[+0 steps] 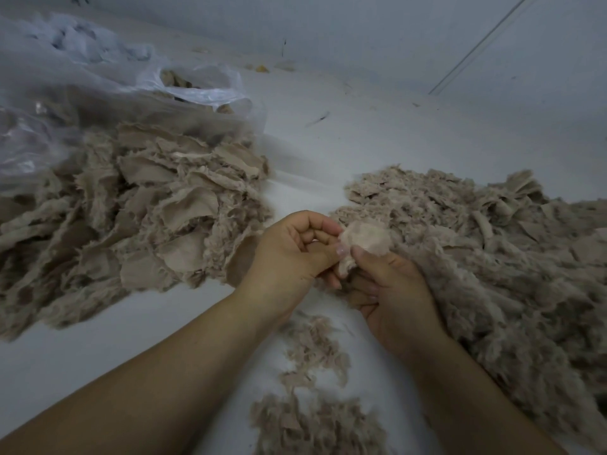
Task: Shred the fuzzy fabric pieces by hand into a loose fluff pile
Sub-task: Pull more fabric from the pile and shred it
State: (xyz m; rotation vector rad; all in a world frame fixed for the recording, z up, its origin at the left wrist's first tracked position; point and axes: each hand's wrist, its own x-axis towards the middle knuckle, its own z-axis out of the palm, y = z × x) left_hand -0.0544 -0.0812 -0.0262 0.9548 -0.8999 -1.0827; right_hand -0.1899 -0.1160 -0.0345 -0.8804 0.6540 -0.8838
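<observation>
Pale floor (pixel 328 142) carries everything, wall behind. Right side: big fluff pile (pixel 492 257), loose and shredded, running off the frame edge at right. Left side: heap of unshredded fabric pieces (pixel 131 208), flat torn scraps with fuzzy edges, spilling from a clear plastic bag (pixel 82 93) at upper left. Small scatter of shreds (pixel 312 389) on the floor between the forearms, near bottom.

Step in hand, by my read: mid-shred on one small piece (pixel 364 239), held up between both hands just at the near edge of the fluff pile. Left hand (pixel 292 251) has fingers curled, thumb and fingertips pinching the piece's left edge. Right hand (pixel 391 290) pinches its lower right edge, palm up, resting against the fluff.

Next move probably calls for pulling the hands apart to tear it, then dropping bits right onto the pile.

Room: open strip of floor between the two heaps, plenty ahead toward the wall. Left heap looks large; much work left.
</observation>
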